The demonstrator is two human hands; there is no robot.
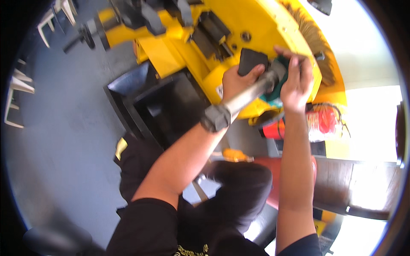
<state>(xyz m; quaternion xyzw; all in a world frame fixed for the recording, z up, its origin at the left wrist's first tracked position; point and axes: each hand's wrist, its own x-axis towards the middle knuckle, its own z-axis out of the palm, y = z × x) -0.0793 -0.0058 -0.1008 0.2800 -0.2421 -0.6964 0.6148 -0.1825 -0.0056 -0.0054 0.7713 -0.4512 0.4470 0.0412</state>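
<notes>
My left hand (237,82) is wrapped round a power tool (276,91) with a teal body, in front of a yellow machine. A black block, perhaps its battery, (252,62) sticks up by my left thumb. From the tool a long grey shaft (250,97) slants down toward me over my left forearm, ending in a dark angular socket-like head (215,118). My right hand (297,83) is cupped against the far right side of the teal body, fingers stretched upward and apart. Part of the tool's body is hidden behind my hands.
The yellow machine (267,25) fills the upper middle, with a brush (324,51) along its right edge. Black open bins (171,106) stand below it. A red fire extinguisher (320,121) is at the right. An orange-handled object (235,155) lies near my knee. White chairs (19,91) are far left.
</notes>
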